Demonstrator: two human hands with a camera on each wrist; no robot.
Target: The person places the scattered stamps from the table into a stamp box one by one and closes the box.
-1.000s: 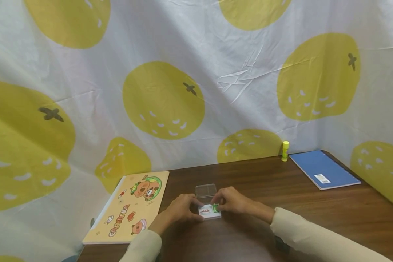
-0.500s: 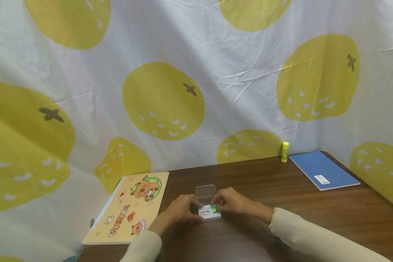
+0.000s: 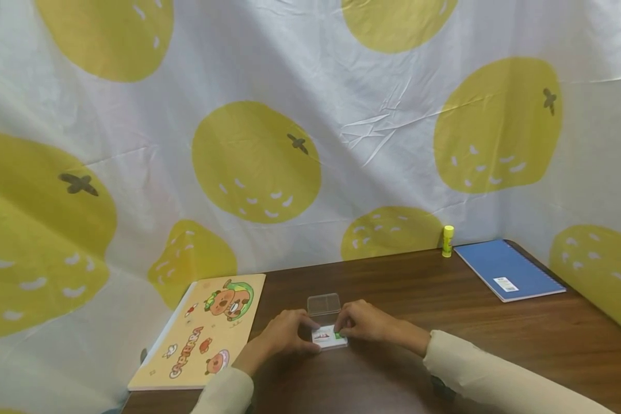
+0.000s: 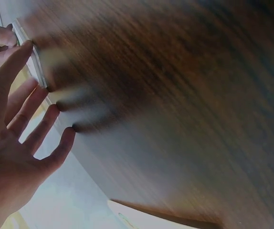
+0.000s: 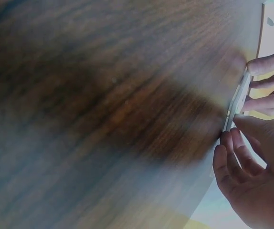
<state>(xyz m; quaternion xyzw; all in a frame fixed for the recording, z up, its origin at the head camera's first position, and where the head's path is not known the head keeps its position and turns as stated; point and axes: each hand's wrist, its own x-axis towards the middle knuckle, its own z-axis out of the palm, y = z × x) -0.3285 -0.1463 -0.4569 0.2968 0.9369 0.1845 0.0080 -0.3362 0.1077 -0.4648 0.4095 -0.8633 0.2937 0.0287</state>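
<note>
A small flat white box point(image 3: 328, 338) with red print on top lies on the dark wooden table in the head view. My left hand point(image 3: 286, 333) holds its left side, thumb at the near edge and fingers at the far edge. The right hand point(image 3: 364, 321) is at the box's right end, thumb and forefinger pinching a small green piece point(image 3: 337, 334), mostly covered by the fingers. Just behind the box is a clear plastic lid point(image 3: 323, 304); whether it is joined to the box I cannot tell. In both wrist views the box appears edge-on between the two hands.
A tan capybara notebook point(image 3: 196, 333) lies at the left of the table point(image 3: 393, 282). At the back right stand a yellow glue stick point(image 3: 447, 241) and, beside it, a blue spiral notebook point(image 3: 507, 270). A fruit-print curtain point(image 3: 383, 144) hangs behind.
My right fingertips have shifted slightly left over the box, and less of the green piece shows. The left hand keeps its hold; the whole head view has drifted a little.
</note>
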